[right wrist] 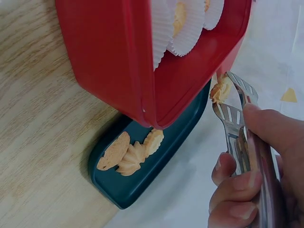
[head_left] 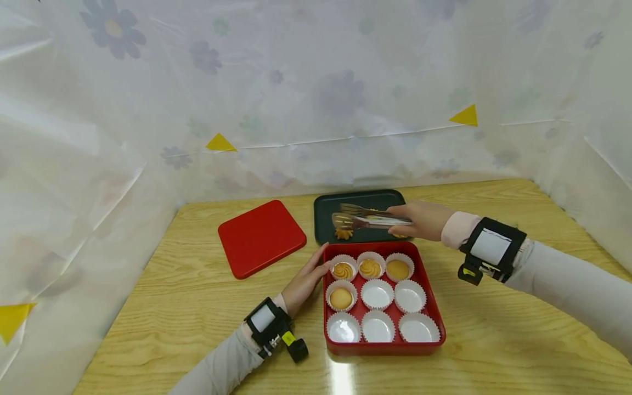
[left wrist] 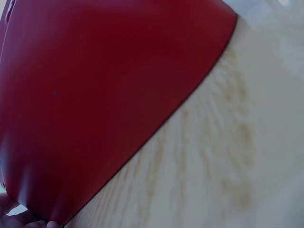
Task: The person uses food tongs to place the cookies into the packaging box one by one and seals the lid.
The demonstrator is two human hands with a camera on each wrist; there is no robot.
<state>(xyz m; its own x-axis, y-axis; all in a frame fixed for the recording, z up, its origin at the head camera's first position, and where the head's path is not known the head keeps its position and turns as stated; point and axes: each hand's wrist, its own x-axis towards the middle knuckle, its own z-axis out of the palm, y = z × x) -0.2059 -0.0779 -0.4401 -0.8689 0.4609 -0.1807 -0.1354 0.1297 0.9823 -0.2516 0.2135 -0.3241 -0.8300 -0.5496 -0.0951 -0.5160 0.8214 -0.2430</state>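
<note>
My right hand grips metal tongs over the dark green tray behind the red box. In the right wrist view, a golden cookie sits between the slotted tips of the tongs. My left hand holds the box at its far left corner, with fingertips at the rim. Nine white paper cups fill the box in three rows. Two swirled cookies and a round one lie in the far row; another round cookie is in the middle row's left cup.
A red lid lies flat on the wooden table, left of the tray. Several cookies rest on the tray, partly hidden by the box and tongs. Flowered white sheeting stands around the table's back and sides.
</note>
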